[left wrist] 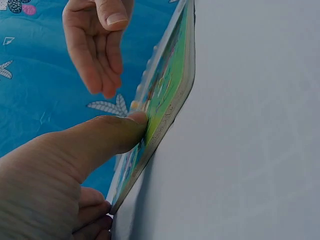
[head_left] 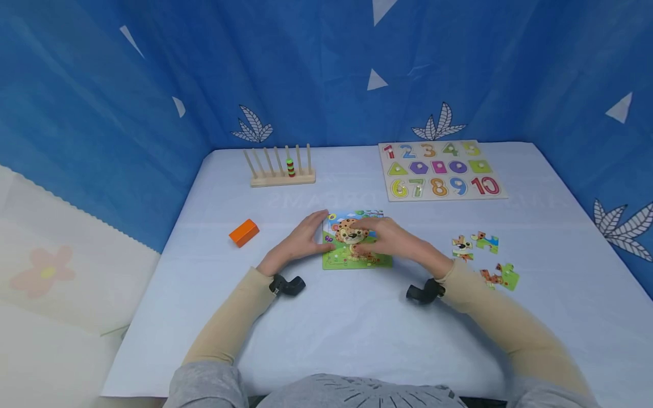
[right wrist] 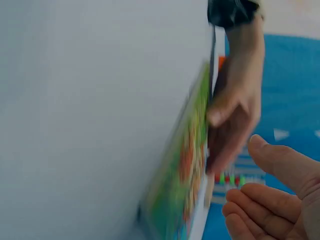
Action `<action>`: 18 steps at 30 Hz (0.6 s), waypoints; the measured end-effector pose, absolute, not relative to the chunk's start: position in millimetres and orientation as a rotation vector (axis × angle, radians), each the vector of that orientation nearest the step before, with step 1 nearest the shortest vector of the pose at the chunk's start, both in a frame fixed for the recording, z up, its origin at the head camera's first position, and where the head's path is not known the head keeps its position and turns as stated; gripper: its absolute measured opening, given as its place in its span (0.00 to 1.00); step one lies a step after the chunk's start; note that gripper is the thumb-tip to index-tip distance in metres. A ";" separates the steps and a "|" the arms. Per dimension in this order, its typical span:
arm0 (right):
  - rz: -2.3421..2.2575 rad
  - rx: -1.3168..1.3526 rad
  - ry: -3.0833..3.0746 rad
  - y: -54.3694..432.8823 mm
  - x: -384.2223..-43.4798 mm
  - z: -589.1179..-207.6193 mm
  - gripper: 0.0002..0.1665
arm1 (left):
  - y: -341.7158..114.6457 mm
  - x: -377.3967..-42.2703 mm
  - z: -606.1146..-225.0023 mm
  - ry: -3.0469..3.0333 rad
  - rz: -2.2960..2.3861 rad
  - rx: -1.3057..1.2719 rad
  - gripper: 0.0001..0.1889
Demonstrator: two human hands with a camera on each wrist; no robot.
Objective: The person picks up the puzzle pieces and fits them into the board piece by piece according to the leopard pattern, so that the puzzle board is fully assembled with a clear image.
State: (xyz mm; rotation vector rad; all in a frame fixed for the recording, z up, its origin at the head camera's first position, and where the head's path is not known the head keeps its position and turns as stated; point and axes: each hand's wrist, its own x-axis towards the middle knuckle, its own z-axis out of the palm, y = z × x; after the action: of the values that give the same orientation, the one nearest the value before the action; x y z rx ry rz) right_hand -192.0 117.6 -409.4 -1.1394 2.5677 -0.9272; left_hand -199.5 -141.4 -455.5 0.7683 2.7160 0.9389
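A leopard jigsaw puzzle board [head_left: 336, 259] lies in front of the person in the middle of the table. The left hand [head_left: 302, 241] holds its left side, the thumb [left wrist: 112, 132] on the picture face and the other fingers at the edge, partly hidden in the left wrist view. Over the right part of the board hovers the right hand [head_left: 390, 239], its fingers apart and loosely bent. Nothing is between them in the right wrist view, where the board [right wrist: 185, 165] is blurred.
Loose jigsaw pieces [head_left: 462, 246] lie to the right, near the right forearm. An orange block [head_left: 244, 233] sits at the left. Behind stand a wooden peg rack [head_left: 283, 180] with striped beads and a number-and-shape board [head_left: 444, 170].
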 end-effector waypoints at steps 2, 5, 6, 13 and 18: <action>-0.976 -1.042 2.597 141.2 -194.7 -402.7 0.31 | -140.5 -199.5 -454.9 2.714 0.931 0.762 0.50; -1.003 -0.878 2.667 183.1 -198.0 -394.0 0.32 | -139.4 -199.3 -453.6 2.707 0.923 0.743 0.50; -0.997 -0.827 2.693 198.0 -198.7 -391.2 0.32 | -139.1 -199.2 -453.2 2.706 0.919 0.735 0.50; -0.844 -0.551 2.842 286.2 -194.8 -384.0 0.32 | -139.5 -199.1 -452.7 2.691 0.947 0.704 0.51; -0.765 -0.463 2.794 311.6 -181.7 -396.2 0.34 | -139.5 -201.4 -455.2 2.686 0.950 0.727 0.51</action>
State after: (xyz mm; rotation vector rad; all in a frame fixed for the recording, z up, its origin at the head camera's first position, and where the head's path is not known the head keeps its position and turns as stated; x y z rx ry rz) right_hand -181.7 311.6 -396.2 -0.4628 2.7942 -0.7649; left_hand -201.4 -139.5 -455.2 0.7266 2.6858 0.9497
